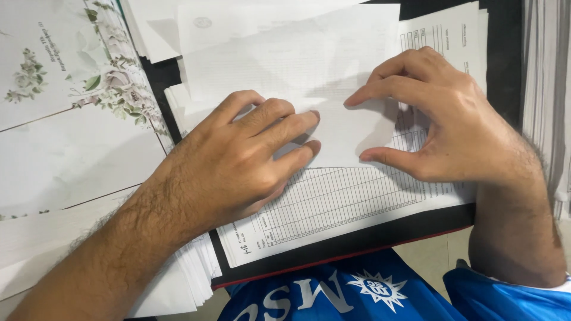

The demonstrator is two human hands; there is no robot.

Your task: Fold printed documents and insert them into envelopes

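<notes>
My left hand (238, 157) lies flat with its fingers pressing on a white sheet of paper (297, 65) that is folded over a printed form with a ruled table (345, 196). My right hand (440, 119) presses the same folded sheet from the right, forefinger and thumb spread on the paper edge. The fingertips of the two hands are a short gap apart over the fold. Neither hand grips anything; both rest on the paper. The form sits on a black board with a red edge (357, 244).
Large sheets with a floral print (71, 77) lie at the left. A thick stack of white paper (190, 273) sits under my left forearm. More stacked sheets (547, 89) stand along the right edge. My blue shirt (333, 294) shows at the bottom.
</notes>
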